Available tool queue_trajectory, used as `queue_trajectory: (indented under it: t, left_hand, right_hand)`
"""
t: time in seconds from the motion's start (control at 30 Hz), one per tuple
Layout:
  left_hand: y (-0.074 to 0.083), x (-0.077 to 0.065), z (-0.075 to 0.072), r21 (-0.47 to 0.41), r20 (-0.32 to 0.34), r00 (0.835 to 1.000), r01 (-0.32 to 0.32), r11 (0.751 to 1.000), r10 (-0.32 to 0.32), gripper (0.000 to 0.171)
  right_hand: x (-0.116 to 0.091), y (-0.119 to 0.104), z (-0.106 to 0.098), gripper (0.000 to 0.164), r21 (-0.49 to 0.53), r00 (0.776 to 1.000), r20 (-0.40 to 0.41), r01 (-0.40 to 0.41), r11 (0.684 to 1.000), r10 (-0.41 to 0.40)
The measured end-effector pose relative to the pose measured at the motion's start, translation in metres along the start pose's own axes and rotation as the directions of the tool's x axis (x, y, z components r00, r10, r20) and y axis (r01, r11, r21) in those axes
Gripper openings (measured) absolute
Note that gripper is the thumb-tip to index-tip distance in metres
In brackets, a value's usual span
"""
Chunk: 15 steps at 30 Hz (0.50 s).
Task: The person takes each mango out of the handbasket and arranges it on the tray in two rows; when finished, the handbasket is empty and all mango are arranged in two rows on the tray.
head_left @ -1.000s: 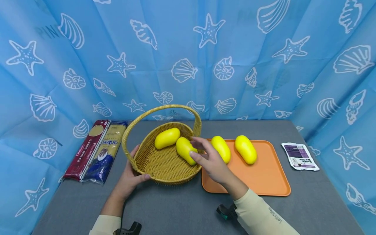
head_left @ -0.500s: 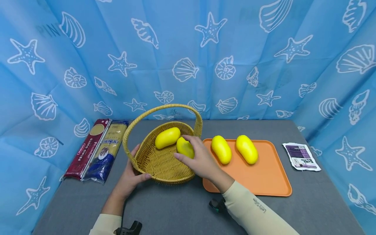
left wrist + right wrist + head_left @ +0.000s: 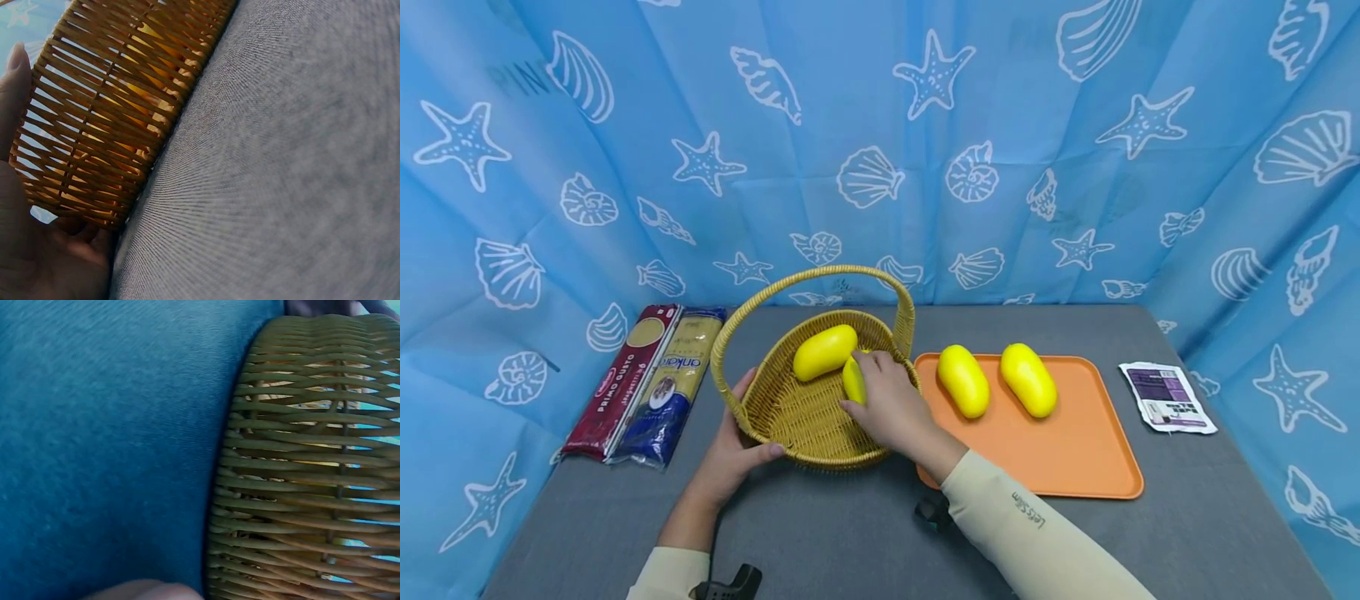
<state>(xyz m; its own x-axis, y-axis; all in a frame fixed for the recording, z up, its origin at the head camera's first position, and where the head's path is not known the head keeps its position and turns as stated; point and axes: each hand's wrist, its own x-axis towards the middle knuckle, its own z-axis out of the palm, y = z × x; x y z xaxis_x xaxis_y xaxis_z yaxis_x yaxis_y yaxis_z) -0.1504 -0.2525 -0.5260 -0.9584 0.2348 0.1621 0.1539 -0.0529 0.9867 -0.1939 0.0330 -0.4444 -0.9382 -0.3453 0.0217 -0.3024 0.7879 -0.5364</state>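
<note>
My left hand (image 3: 737, 454) holds the left side of a woven basket (image 3: 805, 421), with the thumb over its rim. In the left wrist view, the fingers of this hand (image 3: 56, 256) reach around the basket's wall (image 3: 106, 112). Inside the basket, my right hand (image 3: 891, 408) grips a smooth yellow mango (image 3: 853, 382), mostly hidden behind the fingers. A second mango (image 3: 825, 353) lies at the back of the basket, just left of it. In the right wrist view the basket's side (image 3: 306, 475) fills the right part, and the held mango cannot be made out.
An orange tray (image 3: 1060, 458) stands right of the basket, bearing a left mango (image 3: 964, 382) and a right mango (image 3: 1028, 380). A white and purple packet (image 3: 1167, 398) lies farther right. Two spaghetti packs, one red (image 3: 621, 383) and one blue (image 3: 666, 392), lie at left. The arched handle (image 3: 820, 273) rises over the basket.
My right hand has moved left, farther into the basket, and closed around the mango, which has shifted slightly left. The left hand stays on the basket.
</note>
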Motion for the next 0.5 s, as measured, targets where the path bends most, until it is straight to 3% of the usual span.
queue_trajectory:
  t: [0.13, 0.5]
  left_hand:
    - [0.0004, 0.0002, -0.0003, 0.002, 0.003, 1.0, -0.002, 1.0, 0.002, 0.113]
    - [0.0001, -0.0002, 0.0006, -0.001, -0.005, 1.0, 0.014, 1.0, -0.014, 0.114]
  right_hand:
    - [-0.0008, -0.001, 0.0025, 0.069, -0.062, 1.0, 0.009, 0.018, 0.998, -0.017]
    - [-0.0022, 0.0002, 0.0014, 0.074, -0.091, 0.994, 0.102, 0.054, 0.994, -0.045]
